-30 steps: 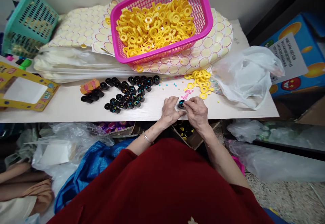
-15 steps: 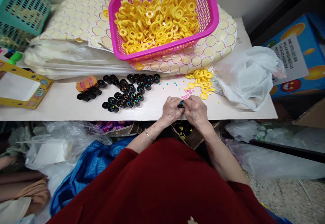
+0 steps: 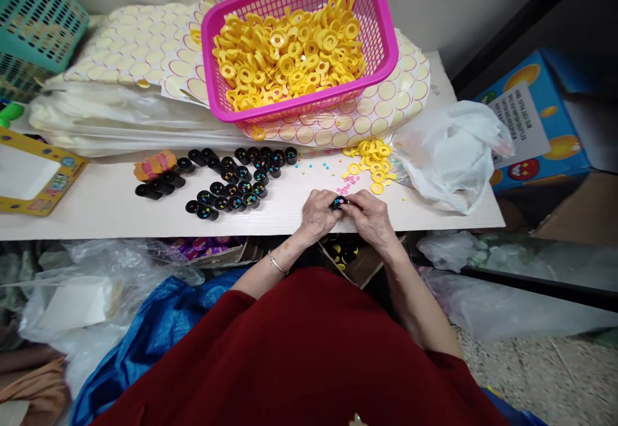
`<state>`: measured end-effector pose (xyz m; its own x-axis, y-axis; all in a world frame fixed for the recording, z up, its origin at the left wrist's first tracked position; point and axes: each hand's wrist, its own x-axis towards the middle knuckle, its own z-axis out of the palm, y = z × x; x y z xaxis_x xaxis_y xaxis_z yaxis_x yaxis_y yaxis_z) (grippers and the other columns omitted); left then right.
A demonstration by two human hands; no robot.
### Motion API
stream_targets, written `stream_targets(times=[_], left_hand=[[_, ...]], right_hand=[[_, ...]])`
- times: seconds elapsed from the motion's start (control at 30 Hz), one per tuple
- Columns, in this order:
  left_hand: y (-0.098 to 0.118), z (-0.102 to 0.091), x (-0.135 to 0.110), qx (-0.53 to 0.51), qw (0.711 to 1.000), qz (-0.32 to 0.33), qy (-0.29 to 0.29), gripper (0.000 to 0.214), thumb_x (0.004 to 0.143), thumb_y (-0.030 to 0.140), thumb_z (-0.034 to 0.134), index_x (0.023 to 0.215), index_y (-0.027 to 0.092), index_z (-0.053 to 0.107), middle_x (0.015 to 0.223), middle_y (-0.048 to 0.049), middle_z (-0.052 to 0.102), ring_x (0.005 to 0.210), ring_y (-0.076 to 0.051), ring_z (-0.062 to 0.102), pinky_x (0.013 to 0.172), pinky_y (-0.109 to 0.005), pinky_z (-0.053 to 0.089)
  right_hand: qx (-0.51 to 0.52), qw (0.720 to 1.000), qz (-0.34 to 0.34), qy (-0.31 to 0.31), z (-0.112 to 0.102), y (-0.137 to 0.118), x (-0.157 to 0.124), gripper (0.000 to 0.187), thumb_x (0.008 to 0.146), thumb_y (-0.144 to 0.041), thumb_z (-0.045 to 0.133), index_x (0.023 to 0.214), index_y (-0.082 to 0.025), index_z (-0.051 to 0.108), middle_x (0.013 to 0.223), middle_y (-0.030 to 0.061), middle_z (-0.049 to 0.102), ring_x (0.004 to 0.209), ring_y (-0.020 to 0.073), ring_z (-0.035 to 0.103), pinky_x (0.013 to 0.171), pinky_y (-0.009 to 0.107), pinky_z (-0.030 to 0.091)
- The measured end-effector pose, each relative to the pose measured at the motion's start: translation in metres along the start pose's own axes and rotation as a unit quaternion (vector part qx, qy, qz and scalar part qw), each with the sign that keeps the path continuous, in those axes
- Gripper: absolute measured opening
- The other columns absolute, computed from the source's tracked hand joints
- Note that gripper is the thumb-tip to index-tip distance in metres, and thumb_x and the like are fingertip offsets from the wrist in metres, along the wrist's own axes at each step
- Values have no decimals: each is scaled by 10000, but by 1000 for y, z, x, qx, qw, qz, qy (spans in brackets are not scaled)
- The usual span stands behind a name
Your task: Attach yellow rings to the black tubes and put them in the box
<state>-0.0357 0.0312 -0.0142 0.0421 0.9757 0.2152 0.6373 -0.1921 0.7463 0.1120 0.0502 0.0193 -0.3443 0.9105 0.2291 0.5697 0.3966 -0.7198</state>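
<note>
My left hand [image 3: 319, 215] is closed around a small black plastic cup [image 3: 338, 203] close to the table's front edge. Blue specks and a pink spot show in its mouth. Right at its rim is my right hand [image 3: 371, 215], fingers pinched together; whatever is between them is too small to make out. Just beyond the hands lie loose pink beads [image 3: 348, 184], with a heap of yellow ring-shaped pieces [image 3: 371, 159] behind them. To the left stand several black cups [image 3: 235, 203] with coloured beads inside. Other black cups [image 3: 161, 185] lie on their sides farther left.
A pink basket [image 3: 303, 99] full of yellow ring pieces stands at the back on circle-patterned sheets. A white plastic bag [image 3: 444, 156] and a blue carton [image 3: 535, 117] are at right. Below the table edge is an open box [image 3: 364, 273]. A teal basket [image 3: 43, 20] stands at far left.
The view has shifted slightly. My right fingers have drawn back a little from over the cup, so its mouth shows more, with a pink spot in it. The left hand keeps its hold.
</note>
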Motion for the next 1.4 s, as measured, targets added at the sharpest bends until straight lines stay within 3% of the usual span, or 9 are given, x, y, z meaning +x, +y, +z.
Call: stream_targets(times=[0.2,0.47,0.63,0.8,0.9,1.0,1.1,1.23,1.4], left_hand=[[0,-1,2,-5,1000,-12,2,237,697,320,744,886,201,666,876,-22,669,814,-171,515,780,-311,394],[-3,1,3,-5,1000,-8,13,297,634,308,789,882,187,678,860,-24,675,801,-167,531,783,-312,407],[-4,-3,3,-77,995,-6,59,430,579,289,810,969,173,672,993,-70,674,917,-196,569,834,-347,443],[23,-10,-6,-269,954,-54,121,320,730,420,691,930,170,685,856,-59,653,797,-145,563,727,-299,458],[47,-13,-12,-409,901,-140,50,371,657,458,743,869,156,697,713,-6,623,647,-90,534,627,-247,442],[61,-16,-13,-495,836,-237,-16,409,540,459,807,741,124,685,590,22,593,516,-51,486,518,-209,400],[61,-23,-11,-524,800,-293,-20,396,479,427,830,651,117,654,510,31,571,447,-44,465,448,-188,360],[54,-33,-3,-522,799,-299,-10,337,467,359,825,620,118,646,458,45,539,422,-39,445,427,-178,338],[45,-36,13,-496,824,-273,26,299,493,333,802,600,118,623,470,40,551,440,-41,465,451,-179,348]], right_hand=[[-117,972,102,176,-13,49,8,165,779,-350,584,807,-192,620,802,58,567,759,218,517,684,356,425],[-236,959,72,143,-7,51,6,186,850,-268,462,711,-189,558,809,114,581,780,233,506,682,363,404],[71,959,121,246,-15,26,-10,190,821,-361,553,729,-199,588,675,38,593,657,180,551,647,343,463],[452,830,267,192,-19,-6,-28,254,654,-379,756,759,-176,643,629,-9,633,476,95,528,474,254,460],[489,809,276,173,-15,-18,-35,260,614,-329,795,789,-179,674,615,-25,641,443,75,514,427,221,442],[464,834,256,154,-9,-23,-40,259,631,-333,784,829,-196,690,592,-39,629,449,84,521,440,233,459],[387,898,183,104,-6,-24,-44,328,648,-323,769,949,-218,692,747,-10,677,590,122,595,571,288,522],[187,979,32,67,-8,-21,-36,280,766,-290,655,1036,-215,658,875,31,654,714,149,595,669,323,520],[32,996,-77,36,-1,-10,-12,260,870,-304,518,1090,-185,589,895,77,613,742,175,567,662,328,496]])
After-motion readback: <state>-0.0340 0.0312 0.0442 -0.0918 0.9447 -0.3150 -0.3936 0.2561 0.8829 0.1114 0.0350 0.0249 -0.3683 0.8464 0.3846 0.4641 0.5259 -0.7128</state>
